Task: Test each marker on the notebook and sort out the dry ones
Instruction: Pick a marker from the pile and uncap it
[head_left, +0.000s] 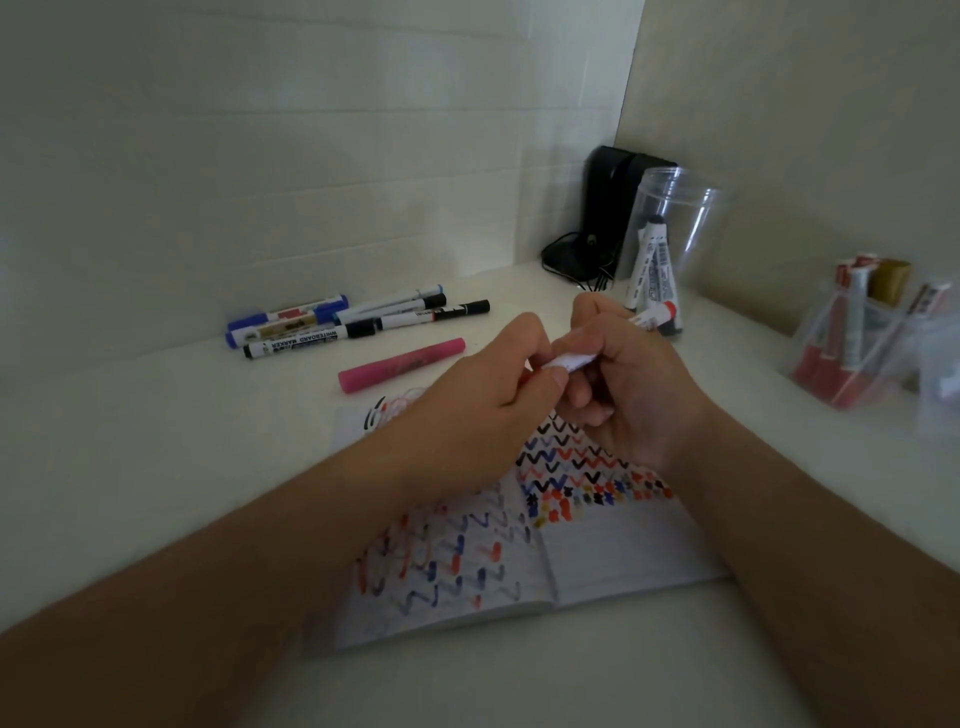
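Head view: white desk (156, 467) fills the frame, open notebook (597, 561) flat in the middle, pages already covered in zigzag test strokes. Back right, a clear jar (680, 218) with a few markers standing in it; a second clear holder (852, 338) at far right has red-capped ones. Back left, a loose row of markers (332, 325) lies on the desk, pink marker (402, 364) apart and nearer the notebook.

I've got both hands over the notebook's top edge. Right hand (634, 384) has fingers curled round the barrel of a white marker (571, 360); left hand (488, 395) pinches its other end, fingers bent. A bit of red shows under the left fingers, probably the cap. Can't tell whether it's on or off.

Risks from here:
- cap releases with a jerk, nib streaks my fingers or the page
- hands hang close to the jar, an elbow swing could tip it
- which pile is the dry one isn't obvious, easy to missort
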